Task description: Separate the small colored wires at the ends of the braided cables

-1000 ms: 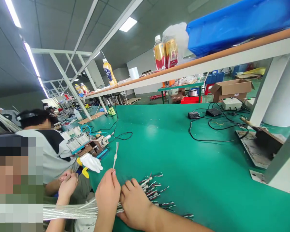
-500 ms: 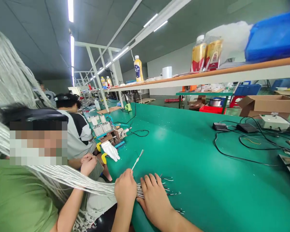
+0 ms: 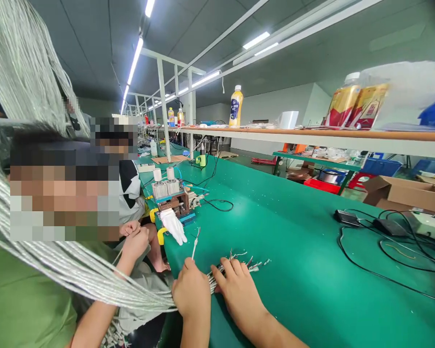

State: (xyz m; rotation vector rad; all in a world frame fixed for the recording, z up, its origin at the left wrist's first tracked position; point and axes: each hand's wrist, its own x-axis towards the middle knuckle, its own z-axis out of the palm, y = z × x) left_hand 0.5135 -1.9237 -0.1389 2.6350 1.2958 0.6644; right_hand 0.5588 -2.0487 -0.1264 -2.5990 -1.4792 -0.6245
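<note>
A thick bundle of thin grey-white cables (image 3: 145, 296) runs in from the left to the table edge. My left hand (image 3: 193, 292) is closed round it, and one cable end (image 3: 195, 245) with bared wires sticks up above the fist. Just to the right, my right hand (image 3: 241, 292) is curled over the bundle near its end, its thumb hidden beneath. Stripped dark and white wire ends (image 3: 255, 265) poke out past its fingers over the green table (image 3: 297, 285).
A bench machine (image 3: 172, 195) with a white glove (image 3: 173, 226) on it stands ahead. Beside me a co-worker in a green shirt (image 3: 29, 290) has both hands together. Pedals (image 3: 347, 217) and black cords lie right. A shelf (image 3: 275, 133) holding bottles (image 3: 235, 107) crosses above the table.
My view has turned left and somewhat down. My right hand's fingers have curled over the bundle, and the wire ends lie closer together. The upright cable end stands steeper.
</note>
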